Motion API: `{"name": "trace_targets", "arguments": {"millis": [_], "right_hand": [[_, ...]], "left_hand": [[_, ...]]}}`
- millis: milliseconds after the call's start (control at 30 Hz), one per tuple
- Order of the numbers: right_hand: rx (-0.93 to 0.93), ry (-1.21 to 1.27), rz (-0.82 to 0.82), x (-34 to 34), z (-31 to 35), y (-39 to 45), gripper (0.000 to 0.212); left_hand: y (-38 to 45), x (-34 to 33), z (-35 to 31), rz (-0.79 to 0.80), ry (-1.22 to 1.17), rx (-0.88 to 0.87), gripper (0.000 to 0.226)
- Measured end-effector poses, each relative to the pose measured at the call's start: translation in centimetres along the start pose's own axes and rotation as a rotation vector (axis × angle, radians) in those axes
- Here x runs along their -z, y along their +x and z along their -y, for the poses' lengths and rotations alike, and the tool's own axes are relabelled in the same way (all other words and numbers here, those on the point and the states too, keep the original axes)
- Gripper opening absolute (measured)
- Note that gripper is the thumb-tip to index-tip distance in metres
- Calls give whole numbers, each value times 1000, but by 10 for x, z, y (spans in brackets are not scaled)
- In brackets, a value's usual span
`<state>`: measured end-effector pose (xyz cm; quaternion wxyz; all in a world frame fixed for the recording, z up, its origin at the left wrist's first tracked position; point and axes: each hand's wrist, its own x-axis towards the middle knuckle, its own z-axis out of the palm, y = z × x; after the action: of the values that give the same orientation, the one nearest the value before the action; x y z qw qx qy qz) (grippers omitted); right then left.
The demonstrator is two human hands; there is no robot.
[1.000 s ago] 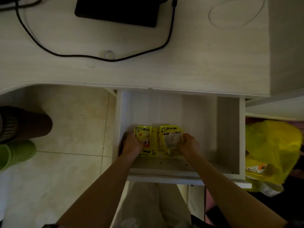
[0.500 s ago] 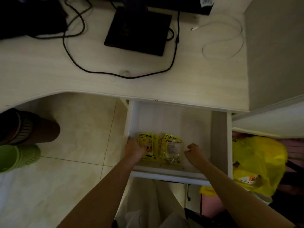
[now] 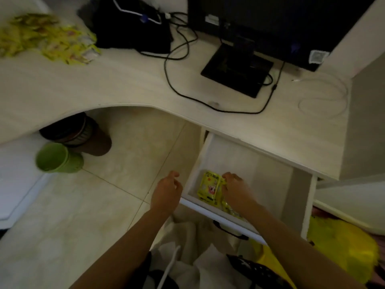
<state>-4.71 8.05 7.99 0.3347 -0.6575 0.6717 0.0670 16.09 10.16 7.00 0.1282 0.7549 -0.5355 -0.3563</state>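
1. The left grip point(image 3: 166, 195) hangs over the floor point(image 3: 100, 209), just left of the open drawer point(image 3: 268, 174). Its fingers are loosely curled and it holds nothing.
2. The right grip point(image 3: 235, 189) is inside the drawer, near the front left corner. Its curled fingertips point(image 3: 226, 179) touch the right edge of a yellow packet point(image 3: 209, 185). Blur and the hidden thumb make it impossible to tell whether they pinch it.
3. That packet lies flat on the drawer bottom, close to the left wall. A second packet point(image 3: 231, 212) lies just beside it, mostly hidden under the right wrist.
4. A yellow bag point(image 3: 343, 249) sits low, to the right of the drawer.
5. On the floor to the left stand a green cup point(image 3: 56, 158) and, touching it from behind, a brown bin point(image 3: 91, 140) partly under the bench point(image 3: 125, 88).
6. On the bench a black cable point(image 3: 173, 88) loops beside the monitor base point(image 3: 237, 74), and a white cable point(image 3: 325, 101) lies coiled at the right.
7. At the far left corner lies a blurred heap of yellow packets point(image 3: 48, 36), next to a black bag point(image 3: 133, 28).
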Motion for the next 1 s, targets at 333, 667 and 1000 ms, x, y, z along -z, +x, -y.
{"name": "trace_targets", "arguments": {"millis": [333, 667, 1000], "right_hand": [[258, -136, 64, -32, 150, 14, 37], [428, -189, 68, -77, 301, 43, 36], [585, -211, -21, -59, 436, 106, 36]], "left_hand": [[-17, 82, 110, -166, 63, 77, 27], [1, 196, 216, -309, 113, 135, 28], [72, 298, 263, -441, 208, 95, 26]]}}
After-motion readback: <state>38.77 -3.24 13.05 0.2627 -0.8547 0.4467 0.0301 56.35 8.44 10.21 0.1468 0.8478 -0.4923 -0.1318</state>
